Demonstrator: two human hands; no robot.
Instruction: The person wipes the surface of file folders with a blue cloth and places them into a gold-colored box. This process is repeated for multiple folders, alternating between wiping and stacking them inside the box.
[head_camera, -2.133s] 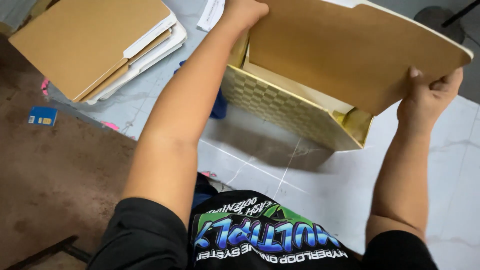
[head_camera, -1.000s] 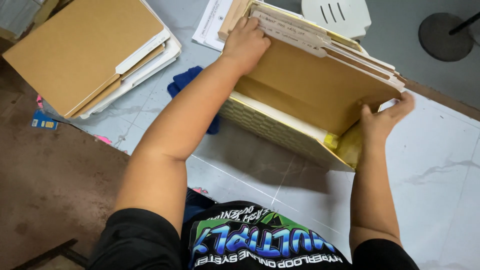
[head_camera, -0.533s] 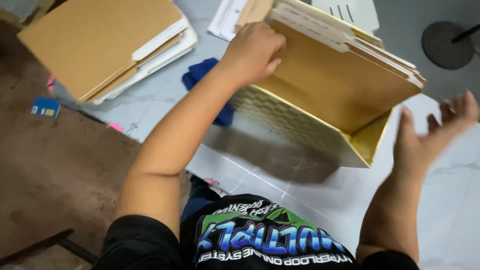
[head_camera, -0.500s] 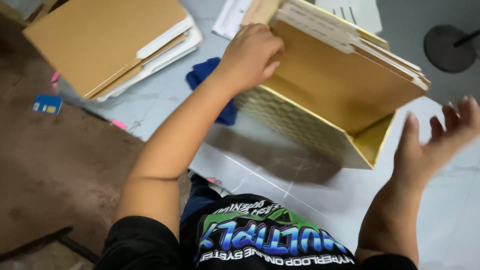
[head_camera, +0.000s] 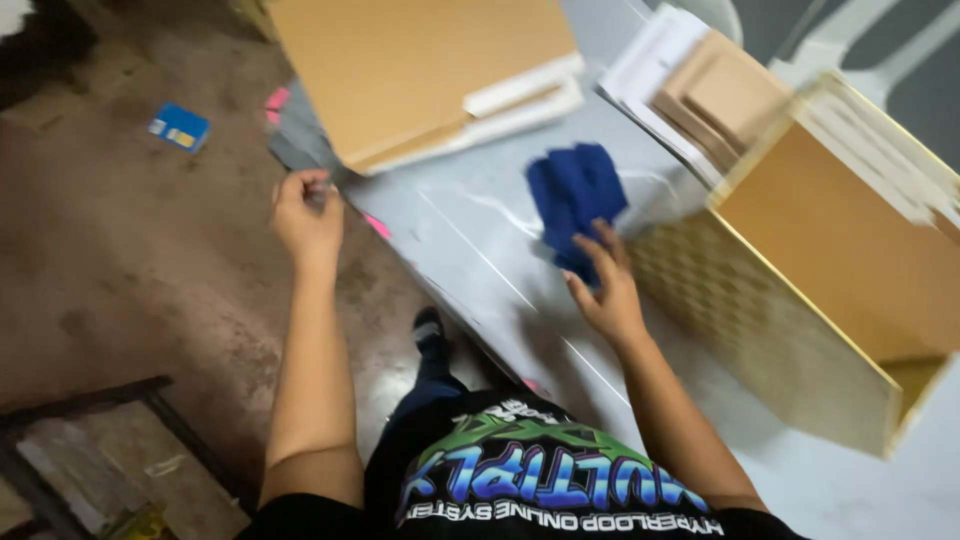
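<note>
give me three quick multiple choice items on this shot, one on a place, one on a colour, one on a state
1. Where does the crumpled blue cloth lie?
A. on the brown floor
B. on the pale marble-look tabletop, left of the gold woven-pattern file box
C. inside the box

2. What colour is the small card on the floor?
A. blue
B. red
C. green

3. How is the right hand?
A. clenched in a fist
B. gripping the box
C. open, fingers spread at the cloth

Answers:
1 B, the cloth rests on the tabletop beside the box.
2 A, it shows blue against the brown floor.
3 C, the fingers are apart and hold nothing.
</note>
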